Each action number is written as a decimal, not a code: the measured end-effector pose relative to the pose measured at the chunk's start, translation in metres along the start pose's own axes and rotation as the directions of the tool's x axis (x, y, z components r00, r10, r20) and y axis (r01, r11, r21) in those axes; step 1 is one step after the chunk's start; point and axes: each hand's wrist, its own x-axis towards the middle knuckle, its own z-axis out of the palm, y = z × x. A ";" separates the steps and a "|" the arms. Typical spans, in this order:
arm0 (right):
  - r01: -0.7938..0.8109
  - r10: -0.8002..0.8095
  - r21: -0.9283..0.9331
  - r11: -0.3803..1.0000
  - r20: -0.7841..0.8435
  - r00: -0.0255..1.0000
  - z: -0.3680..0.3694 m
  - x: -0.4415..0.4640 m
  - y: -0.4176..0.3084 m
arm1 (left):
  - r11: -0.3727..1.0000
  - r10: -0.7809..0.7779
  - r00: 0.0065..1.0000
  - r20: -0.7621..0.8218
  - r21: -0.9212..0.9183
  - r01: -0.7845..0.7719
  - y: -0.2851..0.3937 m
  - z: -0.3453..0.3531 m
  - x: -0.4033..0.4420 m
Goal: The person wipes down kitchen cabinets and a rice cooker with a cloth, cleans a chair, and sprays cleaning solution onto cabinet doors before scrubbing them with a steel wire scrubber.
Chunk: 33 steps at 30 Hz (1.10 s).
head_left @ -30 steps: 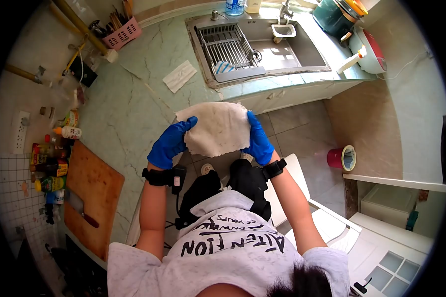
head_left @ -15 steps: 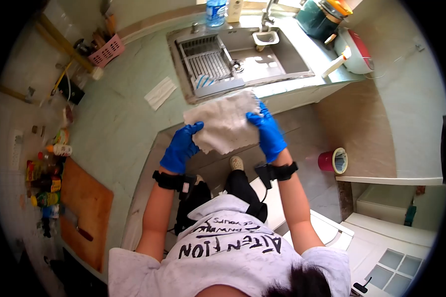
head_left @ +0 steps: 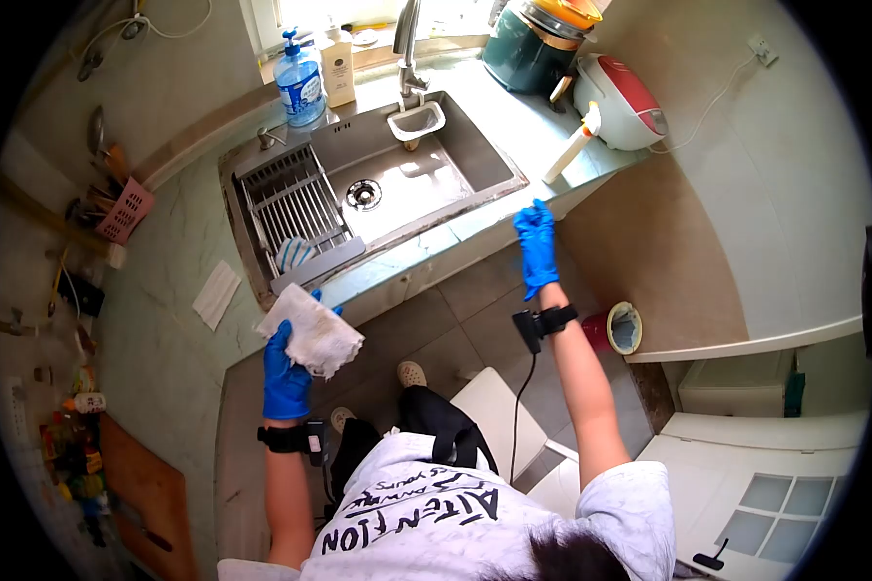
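Observation:
A folded whitish cloth [head_left: 315, 334] is gripped in my left hand [head_left: 287, 376], which wears a blue glove, in front of the counter near the sink's left corner. My right hand [head_left: 538, 247], also gloved in blue, is raised near the counter's front edge, right of the sink [head_left: 426, 184]. Its fingers are bent together, and whether anything is between them is too small to make out. Closest to it on the counter stands a white spray bottle [head_left: 570, 153]. A striped cloth [head_left: 294, 254] lies in the drying rack [head_left: 286, 198].
Behind the sink stand a blue pump bottle [head_left: 300, 87], a cream bottle [head_left: 338, 70] and the faucet [head_left: 409, 48]. A rice cooker [head_left: 618, 102] is at the right. A white cloth [head_left: 217, 294] lies on the left counter. Below are a bin [head_left: 623, 329] and chair [head_left: 489, 416].
The view has turned toward the sink. My right hand has let go of the cloth and moved right, while my left hand keeps the cloth, now folded smaller.

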 end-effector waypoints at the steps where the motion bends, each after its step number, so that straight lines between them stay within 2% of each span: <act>1: 0.019 -0.024 -0.072 0.997 -0.073 0.997 -0.030 0.030 0.014 | 0.999 0.018 0.999 -0.048 -0.030 -0.019 0.001 0.000 -0.002; 2: 0.089 -0.101 -0.067 0.994 -0.206 0.973 -0.049 0.057 0.023 | 0.998 0.019 0.999 -0.047 -0.067 -0.022 0.002 0.000 -0.003; 3: -0.071 -0.089 -0.464 0.883 -0.314 0.945 -0.080 0.094 0.039 | 0.994 0.018 0.999 -0.041 -0.103 -0.022 0.003 -0.003 -0.002; 4: -0.029 -0.186 -0.560 0.828 -0.322 0.928 -0.102 0.123 0.050 | 0.996 0.021 0.997 -0.073 -0.083 -0.027 0.007 -0.020 -0.001; 5: -0.028 -0.189 -0.561 0.828 -0.324 0.927 -0.105 0.140 0.043 | 0.998 0.023 0.994 -0.107 -0.063 -0.030 0.009 -0.036 0.000; 7: -0.181 -0.127 -0.542 0.821 -0.482 0.867 -0.103 0.167 0.018 | 0.997 0.070 0.994 -0.081 -0.014 -0.071 0.008 -0.018 -0.008; 10: -0.250 -0.041 -0.456 0.854 -0.539 0.841 -0.123 0.203 0.041 | 0.985 0.172 0.983 -0.071 0.010 -0.171 0.009 -0.007 -0.016; 13: -0.187 -0.035 -0.423 0.886 -0.464 0.885 -0.140 0.212 0.073 | 0.979 0.201 0.977 -0.065 0.034 -0.200 0.020 -0.008 -0.022; 14: -0.178 -0.046 -0.403 0.898 -0.486 0.873 -0.143 0.210 0.081 | 0.980 0.199 0.979 -0.035 0.019 -0.198 0.024 -0.004 -0.024; 15: -0.230 0.095 -0.206 0.951 -0.513 0.853 -0.137 0.202 0.073 | 0.981 0.196 0.981 -0.004 0.003 -0.196 0.028 0.001 -0.024; 17: -0.237 0.072 -0.180 0.955 -0.632 0.771 -0.143 0.194 0.088 | 0.976 0.216 0.976 0.006 0.017 -0.216 0.037 0.014 -0.016; 19: -0.365 0.132 -0.303 0.880 -0.582 0.802 -0.221 0.210 0.176 | 0.971 0.235 0.972 -0.014 0.045 -0.234 0.050 0.024 0.001; 20: -0.391 0.171 -0.378 0.839 -0.500 0.849 -0.216 0.197 0.145 | 0.972 0.213 0.977 0.024 0.094 -0.215 0.060 0.023 0.014; 21: -0.413 0.230 -0.246 0.877 -0.540 0.810 -0.222 0.189 0.131 | 0.970 0.211 0.971 0.111 0.098 -0.222 0.062 0.041 0.031; 24: -0.460 0.345 -0.159 0.874 -0.464 0.816 -0.212 0.183 0.078 | 0.973 0.209 0.968 0.142 0.071 -0.220 0.064 0.062 0.077; 27: -0.440 0.334 -0.214 0.872 -0.397 0.855 -0.221 0.204 0.057 | 0.995 0.100 0.985 0.141 -0.001 -0.101 0.051 0.102 0.114; 29: -0.427 0.331 -0.285 0.858 -0.328 0.885 -0.231 0.221 0.057 | 0.990 0.101 0.982 0.159 0.082 -0.115 0.034 0.125 0.130; 31: -0.274 0.191 -0.444 0.853 -0.223 0.956 -0.241 0.245 0.071 | 0.973 0.153 0.981 0.118 0.154 -0.170 0.016 0.143 0.151; 33: -0.274 0.244 -0.490 0.828 -0.126 0.962 -0.254 0.292 0.102 | 0.953 0.184 0.981 0.055 0.236 -0.192 -0.001 0.160 0.170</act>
